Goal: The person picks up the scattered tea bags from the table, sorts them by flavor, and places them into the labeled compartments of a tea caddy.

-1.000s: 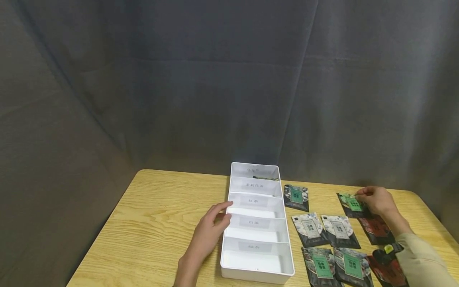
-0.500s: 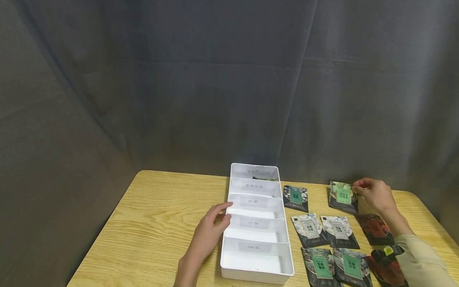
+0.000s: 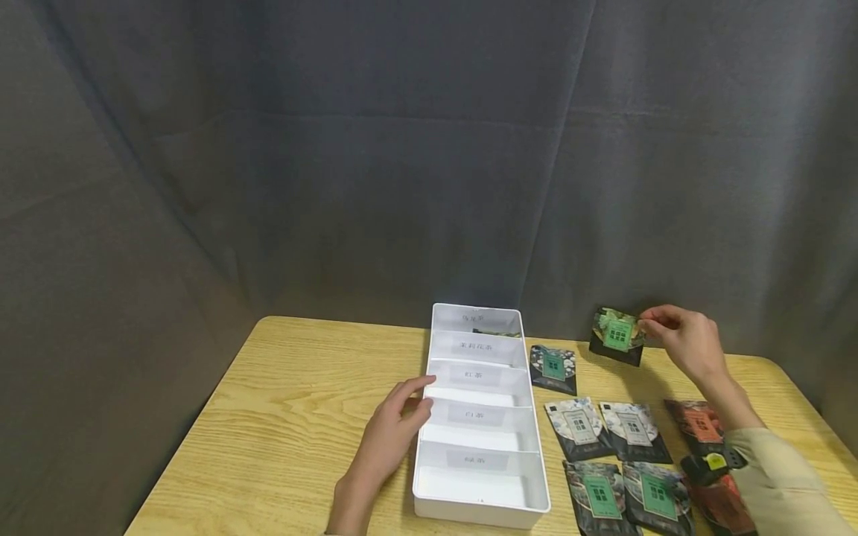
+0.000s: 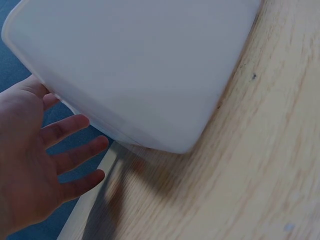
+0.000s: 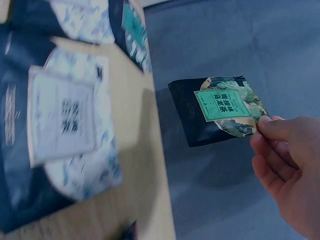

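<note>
While the right hand hangs raised above the far right part of the desk, thumb and forefinger pinch the corner of a green-labelled tea packet; the packet is in the air, clear of the desktop, label facing the head camera. Forearm in a beige sleeve slopes up from the lower right, a black band with a yellow tag at the wrist. Left hand lies flat beside the white divided tray, fingers straight and spread, holding nothing, fingertips against the tray's left wall near its middle compartments.

Desk is light wood grain. Tray has five labelled compartments in a row; the farthest holds something dark, not clear what. Right of the tray lie more packets: a teal-labelled one near the tray, two pale-labelled ones, two green-labelled ones at the near edge, a red one by the sleeve. Dark grey curtain hangs behind.

Against a second ago: the packet lay on the desk under the right fingers; now it is lifted and carried up and toward the tray. Left hand unchanged.
</note>
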A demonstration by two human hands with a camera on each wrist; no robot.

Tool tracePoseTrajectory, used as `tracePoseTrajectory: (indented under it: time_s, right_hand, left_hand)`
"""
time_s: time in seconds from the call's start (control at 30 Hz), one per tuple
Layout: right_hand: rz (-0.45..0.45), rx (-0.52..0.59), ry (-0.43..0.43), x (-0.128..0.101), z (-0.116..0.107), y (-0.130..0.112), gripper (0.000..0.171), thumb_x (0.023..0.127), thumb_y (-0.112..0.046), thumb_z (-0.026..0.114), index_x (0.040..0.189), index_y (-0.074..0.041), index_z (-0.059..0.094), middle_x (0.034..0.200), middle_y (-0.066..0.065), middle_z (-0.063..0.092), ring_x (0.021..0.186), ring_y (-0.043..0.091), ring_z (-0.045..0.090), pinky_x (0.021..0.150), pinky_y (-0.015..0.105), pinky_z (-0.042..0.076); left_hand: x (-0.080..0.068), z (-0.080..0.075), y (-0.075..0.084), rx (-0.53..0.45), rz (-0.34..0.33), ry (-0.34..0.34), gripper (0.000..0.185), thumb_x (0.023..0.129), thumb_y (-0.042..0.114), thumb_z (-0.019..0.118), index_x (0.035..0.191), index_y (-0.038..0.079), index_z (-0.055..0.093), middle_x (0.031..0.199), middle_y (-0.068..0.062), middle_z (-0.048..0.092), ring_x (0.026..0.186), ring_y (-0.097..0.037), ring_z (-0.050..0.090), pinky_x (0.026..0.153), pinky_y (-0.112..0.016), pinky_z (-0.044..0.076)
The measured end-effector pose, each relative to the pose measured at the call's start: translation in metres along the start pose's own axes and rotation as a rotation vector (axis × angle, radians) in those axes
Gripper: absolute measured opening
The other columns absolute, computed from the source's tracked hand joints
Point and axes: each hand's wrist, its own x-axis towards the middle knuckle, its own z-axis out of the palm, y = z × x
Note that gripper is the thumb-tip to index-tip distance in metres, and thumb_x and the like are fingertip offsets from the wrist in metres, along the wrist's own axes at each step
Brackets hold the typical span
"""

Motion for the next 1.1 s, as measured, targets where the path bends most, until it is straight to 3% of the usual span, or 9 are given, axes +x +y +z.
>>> tracePoseTrajectory:
  time_s: [0.33, 0.77, 1.1]
  right_hand:
    - [-0.024, 0.045, 0.021, 0.006, 0.003, -0.035, 0.021, 0.098, -0.024, 0.065, 0.1, -0.005, 0.073, 0.094, 0.016, 0.074, 0.071, -0.01, 0.052, 0.059, 0.01, 0.042]
    - [-0.12, 0.159, 0.073, 0.008, 0.011, -0.075, 0.015, 0.095, -0.016, 0.067, 0.1, -0.004, 0.074, 0.093, 0.017, 0.075, 0.073, -0.018, 0.054, 0.063, 0.004, 0.043]
    - [-0.164, 0.178, 0.072, 0.013, 0.024, -0.097, 0.014, 0.097, -0.013, 0.065, 0.104, -0.005, 0.074, 0.096, 0.015, 0.074, 0.077, -0.019, 0.052, 0.068, 0.004, 0.044]
  left_hand:
    - [0.0, -0.001, 0.003, 0.002, -0.005, 0.001, 0.036, 0.1, 0.039, 0.055, 0.136, 0.036, 0.057, 0.141, 0.004, 0.055, 0.12, -0.022, 0.06, 0.098, -0.046, 0.051]
    - [0.0, 0.001, 0.002, -0.009, 0.0, 0.0, 0.035, 0.1, 0.039, 0.056, 0.135, 0.036, 0.058, 0.139, 0.003, 0.056, 0.118, -0.02, 0.061, 0.098, -0.044, 0.052]
    - [0.0, 0.001, 0.001, -0.02, -0.01, -0.008, 0.036, 0.101, 0.04, 0.055, 0.137, 0.035, 0.057, 0.139, 0.002, 0.056, 0.12, -0.021, 0.059, 0.1, -0.048, 0.05]
